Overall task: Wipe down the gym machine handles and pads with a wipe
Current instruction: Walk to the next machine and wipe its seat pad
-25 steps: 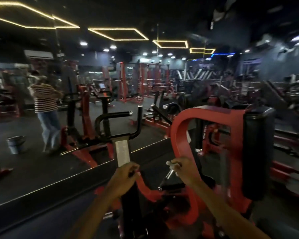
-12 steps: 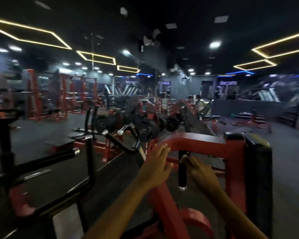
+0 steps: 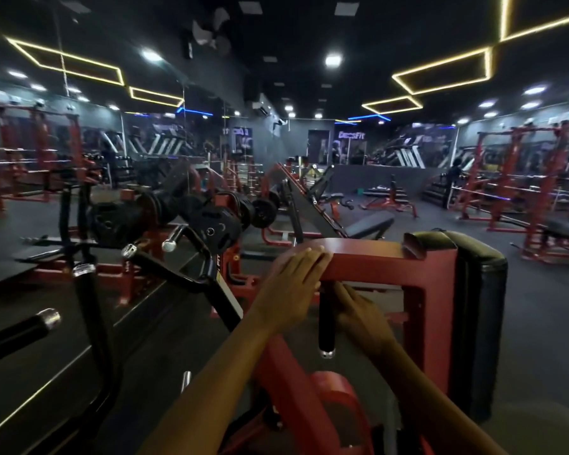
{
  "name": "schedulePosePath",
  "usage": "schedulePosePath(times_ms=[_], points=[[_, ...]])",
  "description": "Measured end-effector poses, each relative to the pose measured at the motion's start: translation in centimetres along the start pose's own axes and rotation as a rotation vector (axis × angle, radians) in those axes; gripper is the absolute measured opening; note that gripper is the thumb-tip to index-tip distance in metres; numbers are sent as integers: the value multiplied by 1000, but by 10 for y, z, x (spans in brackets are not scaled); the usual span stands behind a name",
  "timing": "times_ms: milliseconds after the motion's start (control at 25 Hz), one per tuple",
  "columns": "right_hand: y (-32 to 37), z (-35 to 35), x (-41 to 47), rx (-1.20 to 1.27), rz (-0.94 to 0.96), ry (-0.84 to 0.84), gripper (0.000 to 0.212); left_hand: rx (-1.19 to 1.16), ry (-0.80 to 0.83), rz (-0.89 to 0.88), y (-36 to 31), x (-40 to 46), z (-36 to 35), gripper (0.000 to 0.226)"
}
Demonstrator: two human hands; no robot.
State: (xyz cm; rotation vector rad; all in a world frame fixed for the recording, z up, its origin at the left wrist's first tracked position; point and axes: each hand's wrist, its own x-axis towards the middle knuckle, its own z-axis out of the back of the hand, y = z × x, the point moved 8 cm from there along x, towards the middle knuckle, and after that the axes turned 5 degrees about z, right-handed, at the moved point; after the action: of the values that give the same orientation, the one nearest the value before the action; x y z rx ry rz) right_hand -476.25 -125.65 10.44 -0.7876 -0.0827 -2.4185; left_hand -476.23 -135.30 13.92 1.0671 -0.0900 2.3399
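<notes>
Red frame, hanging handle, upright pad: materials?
Red frame: looks like painted steel, smooth boxy section. Hanging handle: black grip, probably rubber or foam, with a shiny metal end cap. Upright pad: black vinyl-like cover, soft sheen on its rounded edges.

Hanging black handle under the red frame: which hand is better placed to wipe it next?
Right. The right hand already lies against the hanging black handle, fingers beside its upper part. The left hand rests flat on the red frame above. No wipe is visible in either hand.
</notes>
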Motion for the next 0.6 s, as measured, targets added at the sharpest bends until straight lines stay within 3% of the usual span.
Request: schedulePosePath(times_ms=[160, 280, 360, 440, 600], points=[[7, 3, 1, 122, -60, -175, 34, -205, 48, 97, 34, 8, -17, 60], [22, -24, -12, 13, 138, -203, 22, -163, -28, 99, 39, 9, -20, 62], [21, -42, -27, 110, 77, -227, 18, -130, -89, 89, 40, 7, -21, 60], [16, -62, -42, 84, 21, -227, 17, -96, -135, 75, 42, 6, -23, 56], [29, -100, -64, -58, 123, -37, 21, -74, -186, 42, 45, 4, -26, 53]])
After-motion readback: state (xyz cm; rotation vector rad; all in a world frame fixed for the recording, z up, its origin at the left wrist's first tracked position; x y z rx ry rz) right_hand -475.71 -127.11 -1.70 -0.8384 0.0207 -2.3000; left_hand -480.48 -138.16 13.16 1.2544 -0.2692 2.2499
